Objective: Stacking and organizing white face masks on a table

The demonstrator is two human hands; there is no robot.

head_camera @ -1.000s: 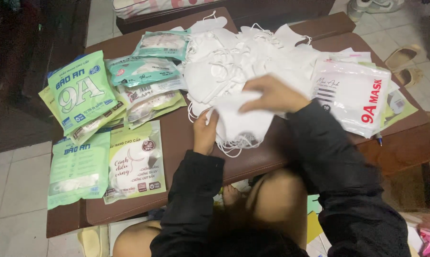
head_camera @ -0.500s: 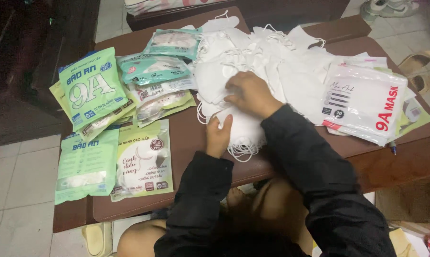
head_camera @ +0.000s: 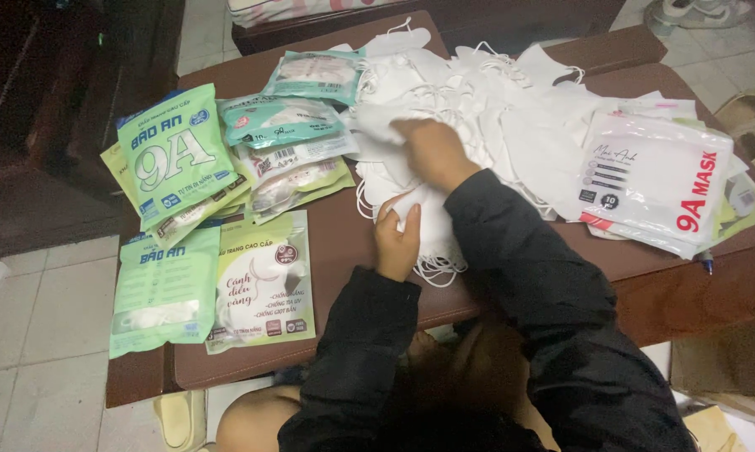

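L. hand [head_camera: 396, 244] pinches edge of a white face mask [head_camera: 419, 219] at near side of mask pile [head_camera: 494, 125], grip clamped on it; R. hand [head_camera: 434, 151] rests fingers-down on pile, grip loosely curled, apparently steadying it; sealed green packs [head_camera: 170, 159] lie left on brown bench [head_camera: 344, 251]; vs. 0.5 s ago, R. hand sits slightly further into pile.

The right hand [head_camera: 432, 151] is covering part of the pile of loose white masks [head_camera: 486, 117], so its fingertips are lying out of sight among them, and whether they are pinching one cannot be told. The left hand [head_camera: 396, 243] is hiding the mask edge beneath its palm. The white packet [head_camera: 657, 180] is overlapping the green packets under it. The sandal [head_camera: 749, 113] is being cut off by the right edge, and the shoes [head_camera: 699, 10] by the top edge.
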